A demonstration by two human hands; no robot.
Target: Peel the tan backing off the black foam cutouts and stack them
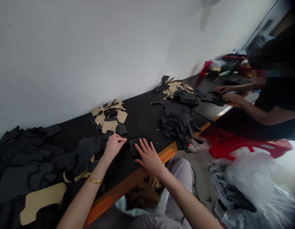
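Observation:
My right hand (149, 156) lies flat with fingers spread on a dark cut-out piece (135, 147) on the black table, near its front edge. To the left of that piece, my left hand (114, 145) is raised slightly with thumb and fingertips pinched together. Whatever may be between those fingertips is too small to make out. Just behind the left hand sits a pile of small tan and black pieces (110, 126). Dark cut-out pieces (87, 148) lie beside my left forearm.
Many dark cut sheets (25, 165) cover the table's left end, with a tan-faced piece (42, 200) in front. Stacked black cut-outs (177, 119) stand right of my hands, partly over the edge. A co-worker's hands (227, 93) handle black pieces farther right. Plastic bags (252, 181) lie on the floor.

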